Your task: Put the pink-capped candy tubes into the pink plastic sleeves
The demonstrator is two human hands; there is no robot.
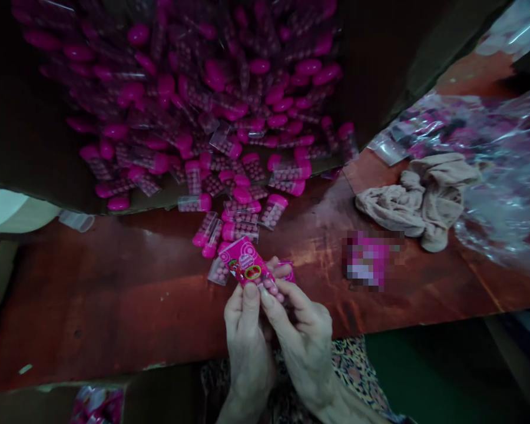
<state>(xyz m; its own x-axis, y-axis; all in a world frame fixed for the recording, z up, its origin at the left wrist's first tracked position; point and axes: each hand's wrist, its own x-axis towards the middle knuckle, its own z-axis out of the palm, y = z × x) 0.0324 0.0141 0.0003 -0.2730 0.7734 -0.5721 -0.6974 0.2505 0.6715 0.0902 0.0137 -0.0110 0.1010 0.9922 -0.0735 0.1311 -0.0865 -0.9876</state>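
Near the bottom centre of the frame, we had one printed pink packet (242,259) between both hands, above the desk (128,282). Our left hand (247,347) had its thumb pressed against the packet's lower edge, and our right hand (307,335) pinched the end where pink balls (271,287) showed, so both grips were closed on it. Another bit of pink print (288,271) peeked out behind our right fingers; we could not tell what it belonged to.

As far as we could judge, the work was well short of finished. Only the piece in our grip clearly carried print, and whether its cover was fully on, we could not tell. A loose group of capped tubes (274,211) lay just beyond our fingers, showing no such print, and many more filled the big box (380,70) across the top. Pink packets (97,405) lay at the lower left, too dim to judge whether they were complete. A pink item (367,259) at the right was too blurred to read.
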